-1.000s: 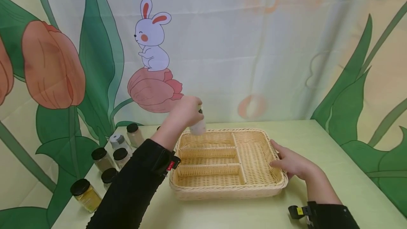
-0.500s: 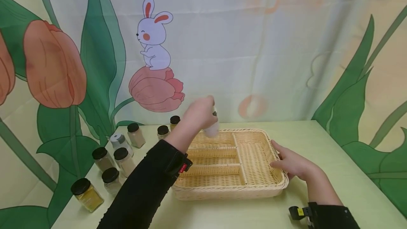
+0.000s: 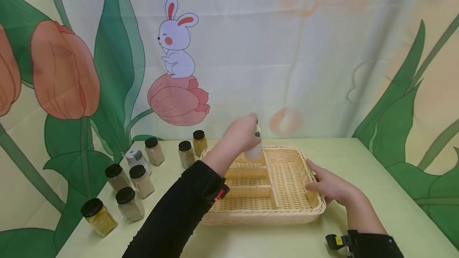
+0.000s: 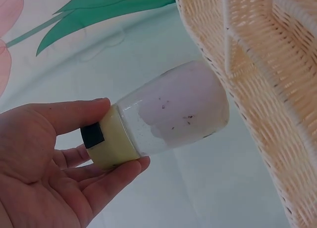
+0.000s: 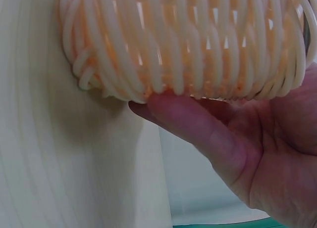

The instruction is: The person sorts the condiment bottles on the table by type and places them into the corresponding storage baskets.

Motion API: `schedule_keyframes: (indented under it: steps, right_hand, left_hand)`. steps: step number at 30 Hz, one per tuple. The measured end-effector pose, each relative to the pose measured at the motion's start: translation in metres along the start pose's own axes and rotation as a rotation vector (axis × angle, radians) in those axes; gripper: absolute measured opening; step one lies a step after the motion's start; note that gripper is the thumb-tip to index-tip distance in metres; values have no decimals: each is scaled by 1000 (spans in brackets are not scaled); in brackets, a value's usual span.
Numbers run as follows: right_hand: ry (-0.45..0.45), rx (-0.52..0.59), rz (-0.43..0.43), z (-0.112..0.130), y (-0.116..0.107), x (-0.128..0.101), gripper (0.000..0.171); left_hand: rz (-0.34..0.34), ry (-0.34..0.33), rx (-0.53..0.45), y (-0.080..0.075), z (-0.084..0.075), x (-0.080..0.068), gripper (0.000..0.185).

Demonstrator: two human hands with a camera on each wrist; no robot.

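My left hand (image 3: 242, 133) pinches a clear glass jar (image 3: 254, 152) by its cap, over the back compartment of a wicker basket (image 3: 261, 212). The left wrist view shows the jar (image 4: 173, 109) with a pale yellow cap (image 4: 114, 144), a black patch on that cap and whitish contents. Thumb and fingers of the left hand (image 4: 54, 159) close on the cap from two sides. At the basket's right end, my right hand (image 3: 331, 184) grips the wall, thumb over the rim. From the right wrist, fingers (image 5: 198, 124) reach under the woven basket (image 5: 183, 45).
Several jars with black lids stand left on the table, including a yellow-filled jar (image 3: 99, 219) in front. Among them is a grey-capped bottle (image 3: 138, 161). Behind the basket's left corner stand two more jars, one yellow (image 3: 199, 143). A printed curtain (image 3: 229, 51) hangs behind.
My left hand has carried the jar to the right, from the basket's back left corner to above its back compartment. Jars behind that arm have come into view. The right hand keeps its grip.
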State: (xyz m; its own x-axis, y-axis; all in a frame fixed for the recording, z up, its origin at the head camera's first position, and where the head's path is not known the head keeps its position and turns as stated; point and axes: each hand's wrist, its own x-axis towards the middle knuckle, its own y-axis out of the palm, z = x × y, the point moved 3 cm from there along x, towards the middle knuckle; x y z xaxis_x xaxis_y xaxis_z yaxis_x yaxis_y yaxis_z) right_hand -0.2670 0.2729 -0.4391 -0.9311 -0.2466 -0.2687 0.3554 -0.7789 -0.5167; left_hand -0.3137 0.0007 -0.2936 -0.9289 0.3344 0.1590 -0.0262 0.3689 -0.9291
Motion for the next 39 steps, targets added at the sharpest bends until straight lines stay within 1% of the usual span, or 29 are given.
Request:
schedule_keyframes:
  steps: [5, 8, 16, 22, 30, 36, 39]
  right_hand:
    - [17, 17, 5, 2, -1, -1, 93]
    - [24, 26, 8, 3, -1, -2, 93]
    - [28, 8, 12, 7, -4, -1, 93]
    - [33, 4, 20, 8, -6, 0, 94]
    - [37, 1, 17, 8, -7, 0, 94]
    - [41, 6, 18, 9, -8, 0, 93]
    - [40, 0, 17, 10, -7, 0, 94]
  left_hand:
    - [31, 37, 8, 5, -11, 4, 44]
    - [39, 57, 10, 8, -15, 6, 44]
    - [16, 95, -13, 16, -24, 14, 45]
    - [2, 110, -29, 20, -27, 22, 48]
    - [22, 130, -27, 27, -36, 33, 51]
    - [21, 150, -24, 32, -43, 37, 49]
    - [24, 156, -13, 36, -47, 38, 43]
